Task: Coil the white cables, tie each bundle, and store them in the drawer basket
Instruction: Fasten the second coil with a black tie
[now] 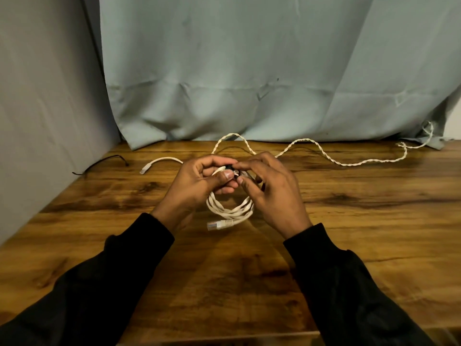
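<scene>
At frame centre the left hand grips the top of the coiled white network cable, loops hanging toward the counter, while the right hand fingers pinch a dark tie there.

Glossy wood-grain table, matt creased cloth curtain, smooth white plastic-jacketed coiled cable, black fabric sleeves.

Both black-sleeved arms reach forward, the left hand and right hand meeting with fingers curled, pinching together.
</scene>
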